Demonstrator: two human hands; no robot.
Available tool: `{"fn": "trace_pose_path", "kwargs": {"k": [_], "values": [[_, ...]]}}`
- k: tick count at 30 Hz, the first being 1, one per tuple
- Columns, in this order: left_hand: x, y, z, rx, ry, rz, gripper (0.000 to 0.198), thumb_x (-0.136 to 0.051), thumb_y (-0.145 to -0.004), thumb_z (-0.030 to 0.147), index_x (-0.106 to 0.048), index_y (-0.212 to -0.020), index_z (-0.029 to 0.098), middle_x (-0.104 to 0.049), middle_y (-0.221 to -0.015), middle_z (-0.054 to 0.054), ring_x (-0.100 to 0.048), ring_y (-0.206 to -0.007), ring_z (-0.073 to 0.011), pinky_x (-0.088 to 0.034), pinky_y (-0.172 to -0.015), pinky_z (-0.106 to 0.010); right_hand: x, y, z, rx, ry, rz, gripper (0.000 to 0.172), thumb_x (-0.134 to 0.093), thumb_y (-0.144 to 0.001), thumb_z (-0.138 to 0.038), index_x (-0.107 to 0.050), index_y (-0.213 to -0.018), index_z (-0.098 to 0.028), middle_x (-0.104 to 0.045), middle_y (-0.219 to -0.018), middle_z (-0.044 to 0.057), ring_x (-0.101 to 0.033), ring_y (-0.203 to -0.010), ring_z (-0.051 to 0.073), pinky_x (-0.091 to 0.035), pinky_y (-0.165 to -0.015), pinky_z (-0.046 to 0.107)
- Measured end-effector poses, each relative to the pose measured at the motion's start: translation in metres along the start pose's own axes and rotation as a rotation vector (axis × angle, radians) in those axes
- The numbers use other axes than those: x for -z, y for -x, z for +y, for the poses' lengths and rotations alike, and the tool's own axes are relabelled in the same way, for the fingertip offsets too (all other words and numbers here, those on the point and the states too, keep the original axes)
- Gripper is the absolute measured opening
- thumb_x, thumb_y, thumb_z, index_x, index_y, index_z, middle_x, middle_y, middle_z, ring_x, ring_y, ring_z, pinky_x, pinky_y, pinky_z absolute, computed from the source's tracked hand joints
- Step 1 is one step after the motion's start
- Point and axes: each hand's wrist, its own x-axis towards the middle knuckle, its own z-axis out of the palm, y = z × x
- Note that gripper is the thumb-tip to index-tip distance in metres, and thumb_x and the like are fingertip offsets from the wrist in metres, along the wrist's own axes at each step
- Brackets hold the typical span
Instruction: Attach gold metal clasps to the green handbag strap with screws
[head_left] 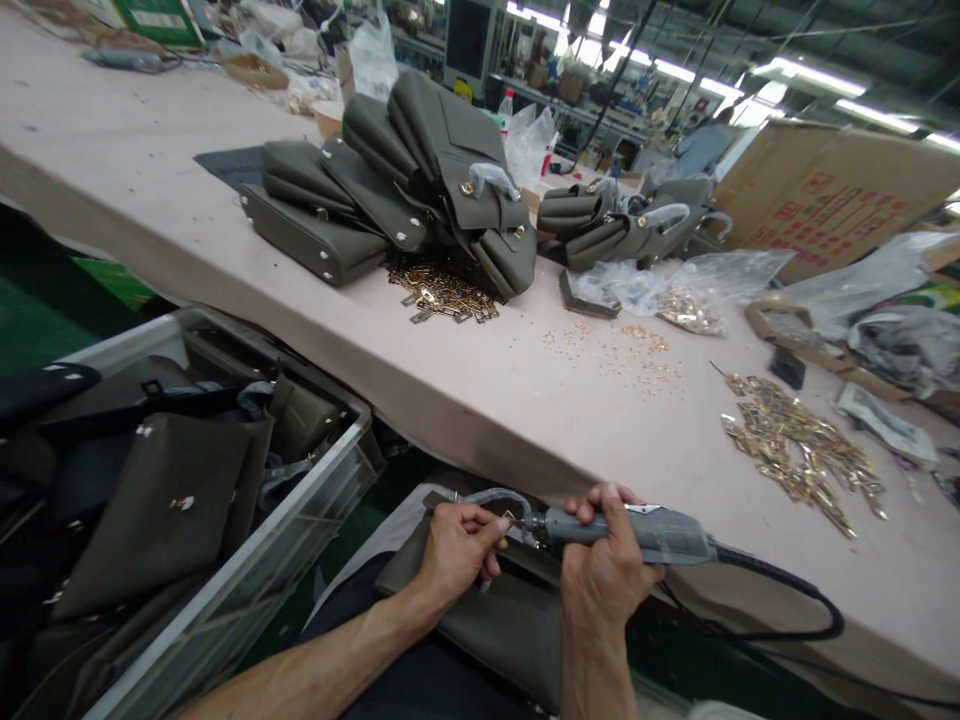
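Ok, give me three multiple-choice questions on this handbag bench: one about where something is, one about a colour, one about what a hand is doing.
1. Where does the pile of olive handbags lie?
A. on the pink table
B. in the clear crate
C. on the floor

2. What colour is the loose hardware at the right of the table?
A. silver
B. gold
C. black

3. What does the right hand do?
A. rests flat on the table
B. holds a plastic bag
C. grips the grey electric screwdriver

Answers: 1 A, the bags are stacked on the tabletop. 2 B, the clasps shine gold. 3 C, its fingers wrap the tool's body, while the left hand pinches a small fitting at the tip.
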Motion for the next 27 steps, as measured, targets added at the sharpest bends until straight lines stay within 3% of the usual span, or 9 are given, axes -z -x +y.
{"fn": "trace_pose_path", "kwargs": {"k": [15,27], "values": [[0.001,0.000,-0.001,0.020,-0.004,0.009,0.040,-0.077,-0.078,0.048,-0.070,-0.074,0.009,-0.073,-0.067,-0.010,-0.056,-0.036,-0.0112,-0.040,-0.034,-0.019,-0.006,0.010,-0.007,0.094,0.059,-0.103,0.014,-0.075,-0.083,-0.020,-0.062,-0.084,-0.016,-0.056,-0.069,-0.003,-0.051,-0.054,0.010,-0.049,-0.056,0.028],[0.000,0.000,0.002,0.035,-0.001,0.014,0.041,-0.077,-0.077,0.048,-0.068,-0.071,0.009,-0.071,-0.063,-0.010,-0.053,-0.035,-0.0108,-0.040,-0.035,-0.020,-0.008,0.014,-0.009,0.108,0.086,-0.081,0.012,-0.074,-0.083,-0.018,-0.062,-0.083,-0.016,-0.055,-0.066,-0.004,-0.051,-0.052,0.010,-0.049,-0.056,0.028]]}}
